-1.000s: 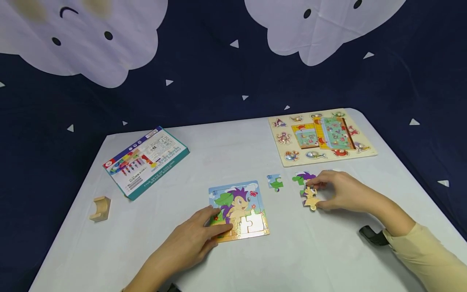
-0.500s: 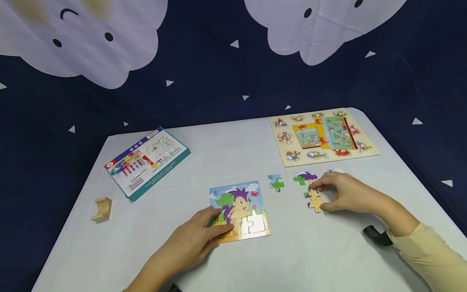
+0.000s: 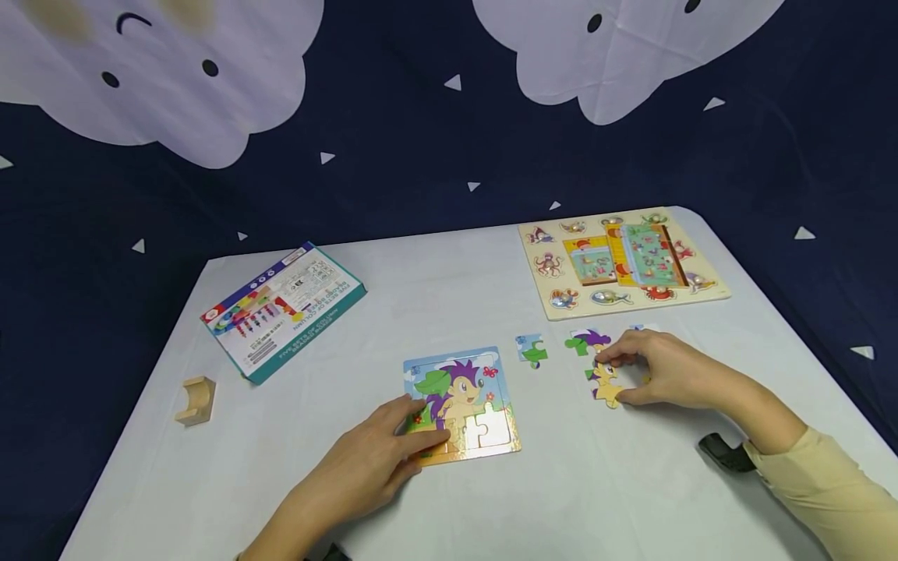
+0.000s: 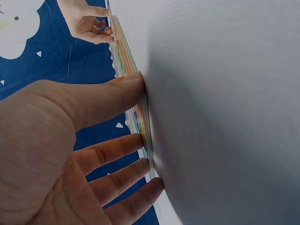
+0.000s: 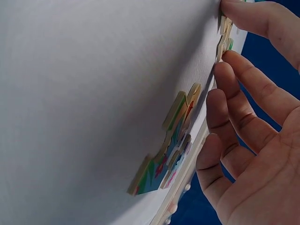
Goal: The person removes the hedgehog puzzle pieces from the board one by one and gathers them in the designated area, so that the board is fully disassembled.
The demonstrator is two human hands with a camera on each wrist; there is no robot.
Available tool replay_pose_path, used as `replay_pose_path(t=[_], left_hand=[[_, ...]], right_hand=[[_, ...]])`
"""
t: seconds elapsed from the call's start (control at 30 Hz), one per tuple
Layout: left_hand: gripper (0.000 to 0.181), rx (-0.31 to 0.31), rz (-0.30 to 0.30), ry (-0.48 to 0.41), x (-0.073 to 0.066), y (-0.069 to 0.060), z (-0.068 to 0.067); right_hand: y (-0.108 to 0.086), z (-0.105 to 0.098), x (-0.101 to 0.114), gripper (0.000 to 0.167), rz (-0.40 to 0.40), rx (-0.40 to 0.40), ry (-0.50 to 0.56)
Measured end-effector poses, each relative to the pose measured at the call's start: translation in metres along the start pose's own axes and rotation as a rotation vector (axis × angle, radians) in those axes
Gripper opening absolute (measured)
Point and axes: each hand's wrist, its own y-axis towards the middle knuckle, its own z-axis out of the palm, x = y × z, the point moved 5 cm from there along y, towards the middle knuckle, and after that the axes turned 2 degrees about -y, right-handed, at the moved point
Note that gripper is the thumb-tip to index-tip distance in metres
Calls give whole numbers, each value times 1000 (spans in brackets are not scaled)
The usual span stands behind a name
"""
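Observation:
In the head view a square hedgehog jigsaw board (image 3: pixel 494 428) lies flat, with a bare patch at its lower right. My left hand (image 3: pixel 375 448) rests on its left side, thumb and fingers spread and touching the board. Further right, my right hand (image 3: pixel 669 370) pinches a yellow and purple jigsaw piece (image 3: pixel 605 383) between thumb and index finger at the tabletop. The right wrist view shows the other fingers loosely bent beside the table. Near that hand lie a purple and green piece (image 3: pixel 585 341) and a blue and green piece (image 3: pixel 531 349).
More loose pieces (image 5: pixel 161 161), partly hidden by the right hand in the head view, lie beyond it. A wooden sea-animal puzzle (image 3: pixel 550 300) is at the back right. At the left are a boxed toy (image 3: pixel 284 312) and a curved wooden block (image 3: pixel 196 401).
The right hand has shifted slightly to the right with the pinched jigsaw piece, then stayed still. The left hand keeps its place on the board.

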Motion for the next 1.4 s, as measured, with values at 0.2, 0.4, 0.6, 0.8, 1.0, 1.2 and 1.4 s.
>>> replay_pose_path(t=[0.2, 0.4, 0.6, 0.8, 1.0, 1.2, 1.4], left_hand=[[47, 15, -14, -5, 1, 0, 2], [48, 22, -25, -15, 1, -1, 1], [47, 8, -17, -12, 1, -1, 0], [47, -10, -9, -13, 1, -2, 0], [48, -30, 2, 0, 0, -3, 0], [46, -75, 31, 19, 0, -6, -1], [47, -71, 8, 23, 1, -11, -1]], right_hand=[[0, 1, -1, 50, 7, 0, -12], [0, -3, 1, 51, 11, 8, -22], [4, -11, 9, 50, -10, -17, -31], [15, -12, 28, 42, -50, -26, -58], [29, -8, 52, 37, -91, -21, -67], [43, 0, 76, 33, -131, 6, -62], [56, 14, 92, 34, -160, 20, -71]])
